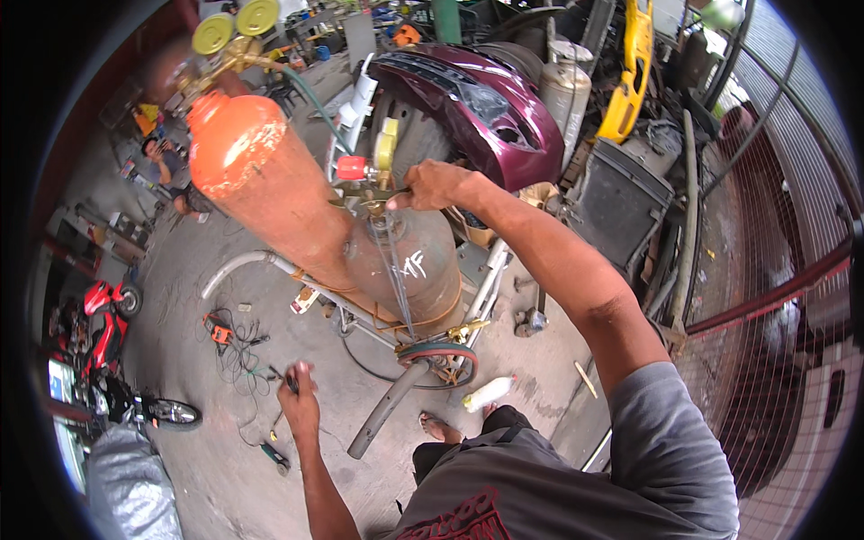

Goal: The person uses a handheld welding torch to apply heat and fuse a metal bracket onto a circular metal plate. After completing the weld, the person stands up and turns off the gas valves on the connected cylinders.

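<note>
My right hand (434,186) reaches forward, its fingers closed round a metal piece at the top valve (374,209) of a dark brown gas cylinder (423,261). A pressure regulator (385,148) with a yellow-rimmed gauge and a red part (352,168) rises beside those fingers. Left of it leans a taller orange gas cylinder (270,180), topped by two yellow gauges (236,31). Both cylinders stand on a pipe-framed cart (486,279) with coiled hose (450,355) at its near end. My left hand (301,400) hangs low over the floor, closed on something small and dark.
Tangled cables (236,351) and a green-and-black power tool (274,459) lie on the concrete at left. A white bottle (489,394) is near my feet. Beyond the cart sits a purple car bumper (477,108). Motorcycles (112,333) and a person (171,171) are farther left; wire mesh (765,297) runs along the right.
</note>
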`<state>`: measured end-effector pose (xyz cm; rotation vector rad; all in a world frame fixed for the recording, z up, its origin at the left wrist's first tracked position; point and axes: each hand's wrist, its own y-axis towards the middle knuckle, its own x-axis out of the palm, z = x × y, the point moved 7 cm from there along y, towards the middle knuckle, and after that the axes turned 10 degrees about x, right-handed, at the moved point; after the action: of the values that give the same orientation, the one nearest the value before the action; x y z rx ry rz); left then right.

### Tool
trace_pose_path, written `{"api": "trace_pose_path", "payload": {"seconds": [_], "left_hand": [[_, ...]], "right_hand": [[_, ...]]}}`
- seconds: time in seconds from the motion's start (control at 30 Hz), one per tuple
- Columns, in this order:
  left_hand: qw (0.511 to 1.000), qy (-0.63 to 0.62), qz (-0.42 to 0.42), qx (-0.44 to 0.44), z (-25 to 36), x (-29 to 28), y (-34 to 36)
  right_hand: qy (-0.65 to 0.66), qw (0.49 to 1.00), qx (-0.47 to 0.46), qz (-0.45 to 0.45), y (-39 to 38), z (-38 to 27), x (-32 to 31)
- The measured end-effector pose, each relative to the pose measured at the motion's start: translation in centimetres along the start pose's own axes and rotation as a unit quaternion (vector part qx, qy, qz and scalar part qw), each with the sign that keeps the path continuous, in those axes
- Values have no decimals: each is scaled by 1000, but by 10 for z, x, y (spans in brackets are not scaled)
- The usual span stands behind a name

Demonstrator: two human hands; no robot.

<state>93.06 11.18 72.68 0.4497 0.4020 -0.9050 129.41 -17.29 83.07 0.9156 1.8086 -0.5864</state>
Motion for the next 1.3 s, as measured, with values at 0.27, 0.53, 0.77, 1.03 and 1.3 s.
{"api": "trace_pose_path", "payload": {"seconds": [0.27,0.53,0.77,1.03,1.3], "left_hand": [[992,-25,-59,110,129,115,212],[985,-136,-87,-63,117,206,280],[994,-50,88,51,101,202,296],[991,86,29,93,123,209,299],[985,-124,-116,-3,125,220,295]], "right_hand": [[146,967,138,158,-45,-4,17],[556,812,131,-120,-19,13,48],[632,757,153,58,-32,-20,79],[606,726,225,236,-58,-52,91],[731,668,143,-15,-49,-39,78]]}}
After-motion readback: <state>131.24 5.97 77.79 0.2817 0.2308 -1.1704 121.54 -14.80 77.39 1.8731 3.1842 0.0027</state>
